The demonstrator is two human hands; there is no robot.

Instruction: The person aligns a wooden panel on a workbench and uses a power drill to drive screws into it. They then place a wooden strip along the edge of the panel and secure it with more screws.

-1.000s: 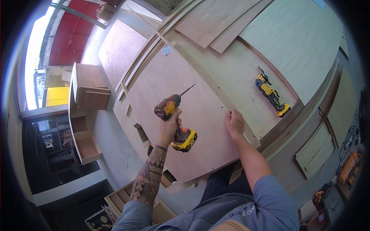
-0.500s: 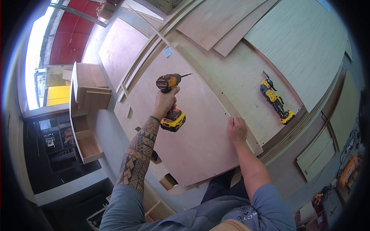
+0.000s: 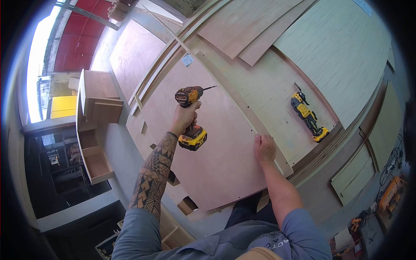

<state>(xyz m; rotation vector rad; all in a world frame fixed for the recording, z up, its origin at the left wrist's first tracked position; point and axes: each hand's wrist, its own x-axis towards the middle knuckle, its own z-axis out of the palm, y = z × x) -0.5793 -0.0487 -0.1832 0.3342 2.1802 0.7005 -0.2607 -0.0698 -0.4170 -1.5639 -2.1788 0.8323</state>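
My left hand (image 3: pixel 186 118) is wrapped round the grip of a cordless drill (image 3: pixel 193 138) with a yellow battery. Its long thin bit points right, above the plywood panel (image 3: pixel 216 160), and touches nothing that I can see. At the panel's right edge rests my right hand (image 3: pixel 265 148), fingers curled over the edge and thumb on top; the fingertips are partly hidden. Small dark holes dot the panel's edge near that hand. A yellow and black cordless multi-tool (image 3: pixel 307 115) lies on the sheet to the right.
Loose plywood sheets (image 3: pixel 255 30) overlap at the back, with a large pale sheet (image 3: pixel 338 56) at the right. Long wood strips (image 3: pixel 167 58) run along the far left side. A wooden cabinet piece with an open drawer (image 3: pixel 99 161) stands left. Tools and cables (image 3: pixel 392 193) lie on the floor right.
The whole view has shifted slightly. Both hands keep their places on the drill and at the panel's edge; the drill is held nearly as before.
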